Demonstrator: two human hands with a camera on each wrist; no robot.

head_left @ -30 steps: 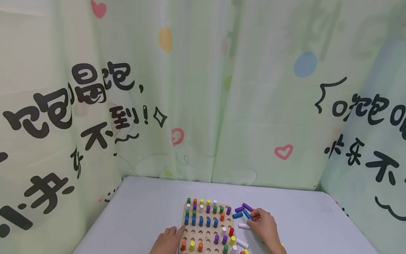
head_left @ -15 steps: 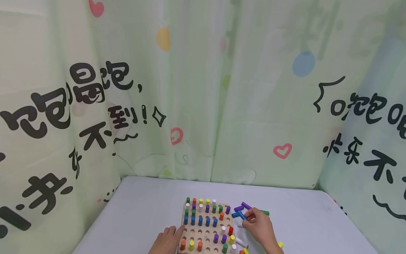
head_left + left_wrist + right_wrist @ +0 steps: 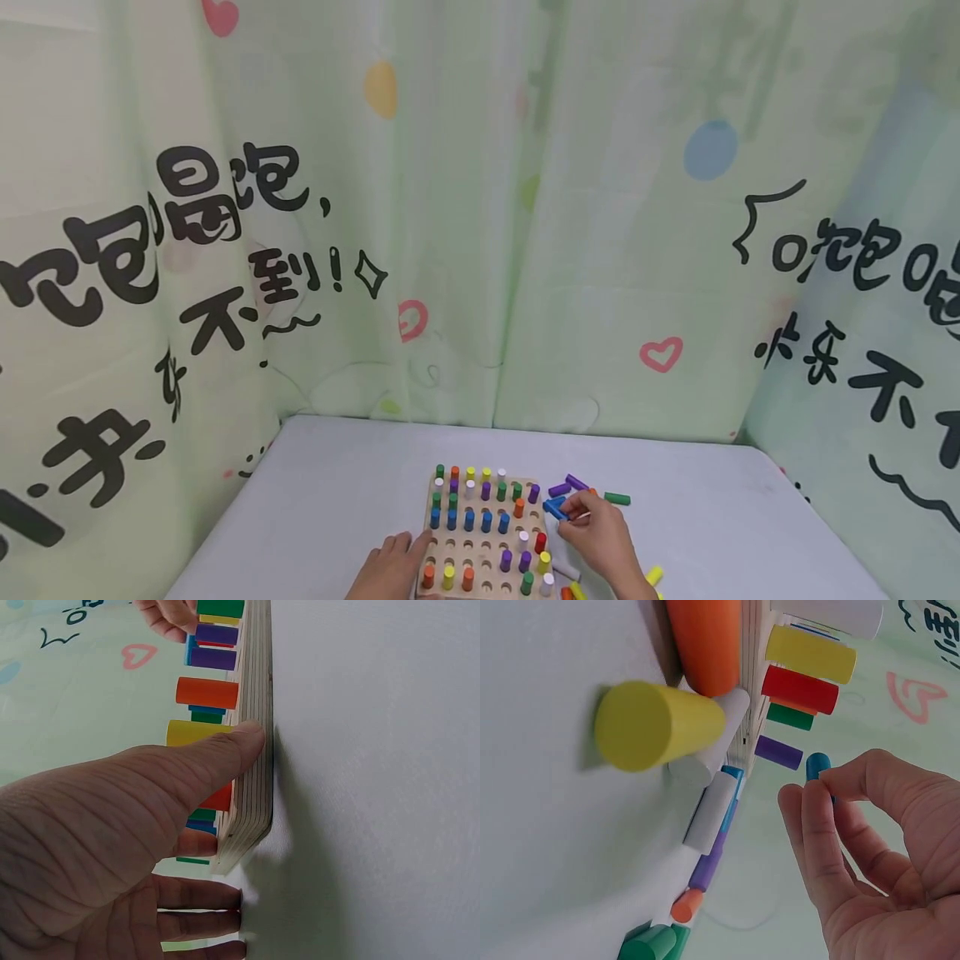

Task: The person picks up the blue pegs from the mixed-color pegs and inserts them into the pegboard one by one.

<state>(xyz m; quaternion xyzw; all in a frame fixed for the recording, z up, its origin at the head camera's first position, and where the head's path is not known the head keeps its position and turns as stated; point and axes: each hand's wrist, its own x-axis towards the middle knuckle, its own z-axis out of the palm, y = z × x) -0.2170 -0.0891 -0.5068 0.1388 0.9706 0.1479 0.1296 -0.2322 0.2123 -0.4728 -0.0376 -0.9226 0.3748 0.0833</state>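
A wooden peg board (image 3: 477,554) with rows of coloured pegs lies on the table in the head view. My left hand (image 3: 388,567) rests at its left side; in the left wrist view the thumb (image 3: 244,742) touches the board's near edge, the other fingers extended. My right hand (image 3: 600,537) pinches a blue peg (image 3: 817,763) between thumb and fingertips, just above the table at the board's right side. Blue pegs (image 3: 468,521) stand in a row in the board. The lower end of the held peg is partly hidden by the fingers.
Loose pegs lie right of the board: purple (image 3: 576,482), green (image 3: 617,499), white (image 3: 566,570) and yellow (image 3: 654,575). An orange peg (image 3: 703,645) and a yellow peg (image 3: 641,726) lie close in the right wrist view. A printed curtain (image 3: 450,250) surrounds the table.
My right hand has moved left toward the board with the blue peg, uncovering the green peg behind it. The left hand stays at the board's edge. The head view has shifted slightly.
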